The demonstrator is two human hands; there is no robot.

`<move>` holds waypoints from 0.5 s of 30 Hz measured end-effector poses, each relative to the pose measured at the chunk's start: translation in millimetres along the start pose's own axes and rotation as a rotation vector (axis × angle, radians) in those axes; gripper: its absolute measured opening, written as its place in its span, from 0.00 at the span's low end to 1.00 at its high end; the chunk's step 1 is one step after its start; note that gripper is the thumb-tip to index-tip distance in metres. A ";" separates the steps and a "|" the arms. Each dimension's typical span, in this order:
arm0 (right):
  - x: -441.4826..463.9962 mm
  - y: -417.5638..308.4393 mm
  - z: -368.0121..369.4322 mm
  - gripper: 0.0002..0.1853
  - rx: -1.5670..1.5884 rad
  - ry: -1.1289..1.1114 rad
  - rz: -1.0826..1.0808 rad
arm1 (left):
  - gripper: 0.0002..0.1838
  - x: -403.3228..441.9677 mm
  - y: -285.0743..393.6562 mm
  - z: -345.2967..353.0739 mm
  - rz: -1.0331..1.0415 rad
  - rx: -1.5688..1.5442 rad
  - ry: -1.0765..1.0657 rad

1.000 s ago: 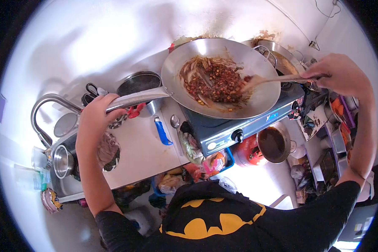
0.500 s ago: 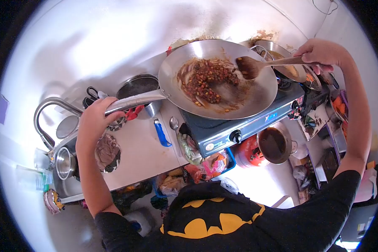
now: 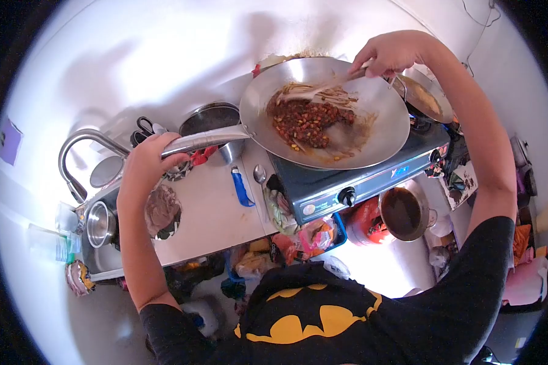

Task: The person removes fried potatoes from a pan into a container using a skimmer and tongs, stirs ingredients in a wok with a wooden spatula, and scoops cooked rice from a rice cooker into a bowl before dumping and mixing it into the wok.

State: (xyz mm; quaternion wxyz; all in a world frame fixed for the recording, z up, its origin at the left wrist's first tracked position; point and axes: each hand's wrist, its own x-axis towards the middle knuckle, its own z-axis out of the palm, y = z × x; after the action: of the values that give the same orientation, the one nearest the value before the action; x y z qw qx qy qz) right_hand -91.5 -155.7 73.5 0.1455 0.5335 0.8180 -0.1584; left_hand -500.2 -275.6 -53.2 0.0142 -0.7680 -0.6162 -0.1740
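My left hand (image 3: 150, 163) is closed around the long metal handle of a wok (image 3: 371, 155), which sits on the gas stove (image 3: 323, 193). Inside the wok lies a dark red-brown mix with yellow bits (image 3: 307, 121), gathered at the left and middle. Above the wok's far right side, my right hand (image 3: 393, 53) grips the handle of a wooden spatula (image 3: 338, 80). The spatula's blade, blurred by motion, reaches into the far left part of the mix.
A second pan (image 3: 421, 97) stands behind right on the stove. Below the stove's front is a pot of dark liquid (image 3: 402, 213) near a red gas cylinder (image 3: 366, 220). On the left counter lie a blue-handled tool (image 3: 242, 187) and a spoon (image 3: 260, 175); the sink tap (image 3: 67, 167) stands farther left.
My right hand has swept the spatula left across the wok, from its right side to the far left of the mix. My left hand still grips the wok handle.
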 end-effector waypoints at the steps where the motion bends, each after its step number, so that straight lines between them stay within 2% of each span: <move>1: -7.9 -5.4 7.2 0.21 -0.085 0.029 -0.081 | 0.21 -0.1 0.1 1.1 0.006 -0.004 0.013; 4: -47.5 -2.8 18.5 0.21 -0.262 0.102 -0.275 | 0.21 -1.5 1.6 0.7 0.021 -0.022 0.023; 8: -112.3 -13.1 14.7 0.18 -0.368 0.196 -0.055 | 0.21 -2.3 1.3 0.7 0.034 -0.014 0.034; 9: -128.5 -9.1 13.6 0.17 -0.396 0.239 -0.089 | 0.21 -2.6 2.2 0.7 0.034 -0.017 0.041; 11: -147.6 -13.5 14.2 0.17 -0.424 0.219 -0.097 | 0.20 -4.2 3.2 0.5 0.025 -0.023 0.039; 13: -156.4 -22.7 16.3 0.17 -0.421 0.097 -0.033 | 0.20 -3.6 4.0 -0.5 0.020 -0.029 0.026; 15: -140.0 -29.6 34.7 0.16 -0.429 0.123 0.047 | 0.20 -3.0 4.2 -0.8 0.016 -0.041 0.037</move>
State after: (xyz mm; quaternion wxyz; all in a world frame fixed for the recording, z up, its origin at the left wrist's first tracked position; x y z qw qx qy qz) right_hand -61.9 -297.0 102.0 0.2090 0.5180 0.8276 0.0552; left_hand -497.0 -279.6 -52.5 0.0113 -0.7698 -0.6058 -0.2007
